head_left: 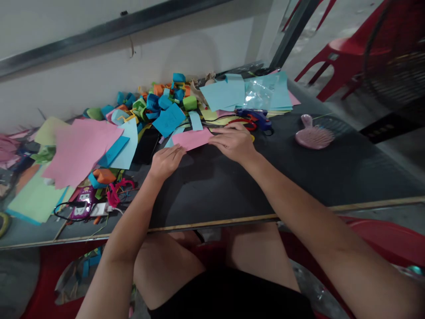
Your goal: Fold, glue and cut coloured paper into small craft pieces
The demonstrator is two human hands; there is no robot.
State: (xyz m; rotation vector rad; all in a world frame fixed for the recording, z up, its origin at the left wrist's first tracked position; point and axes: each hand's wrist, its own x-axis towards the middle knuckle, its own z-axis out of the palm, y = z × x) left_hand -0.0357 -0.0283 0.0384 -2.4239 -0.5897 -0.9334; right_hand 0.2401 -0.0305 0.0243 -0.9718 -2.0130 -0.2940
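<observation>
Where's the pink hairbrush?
In the head camera's view, the pink hairbrush lies on the right part of the dark table, to the right of the right hand, which holds the pink paper strip.

a strip of paper [192, 139] was between a person's left hand [168, 161] and right hand [235, 142] over a table [212, 195], a heap of paper pieces [153, 102] behind and left, sheets [81, 148] farther left, a hairbrush [312, 137] to the right, and a chair [353, 46] beyond the table's right end.
</observation>
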